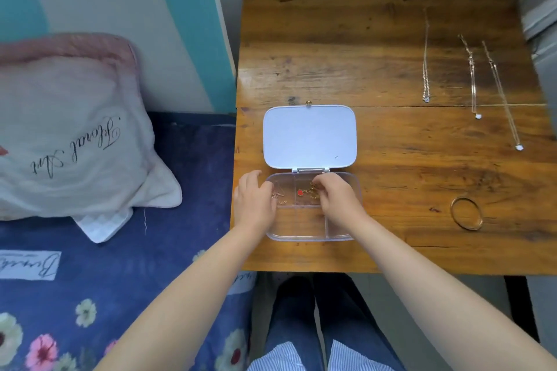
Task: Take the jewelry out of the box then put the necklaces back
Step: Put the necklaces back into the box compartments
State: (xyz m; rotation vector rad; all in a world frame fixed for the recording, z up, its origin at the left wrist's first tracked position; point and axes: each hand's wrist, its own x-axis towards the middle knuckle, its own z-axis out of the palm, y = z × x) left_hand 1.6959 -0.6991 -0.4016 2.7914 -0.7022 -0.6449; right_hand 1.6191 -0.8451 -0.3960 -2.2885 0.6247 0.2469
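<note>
Both hands [339, 200] in open box [310, 233], table's [361, 54] near-left edge, necklaces [473, 81] far right.

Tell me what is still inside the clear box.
In the clear box, a gold chain piece with a red charm lies at the right hand, and a thin chain by the left hand. The hands cover anything beneath them.

Single head-worn wide-angle view, being aimed forward and steeply down from above. Wooden table [391, 69] being framed centre-right, bed [120, 280] at left; both forearms being seen close, entering from bottom edge. No second view being shared.
</note>
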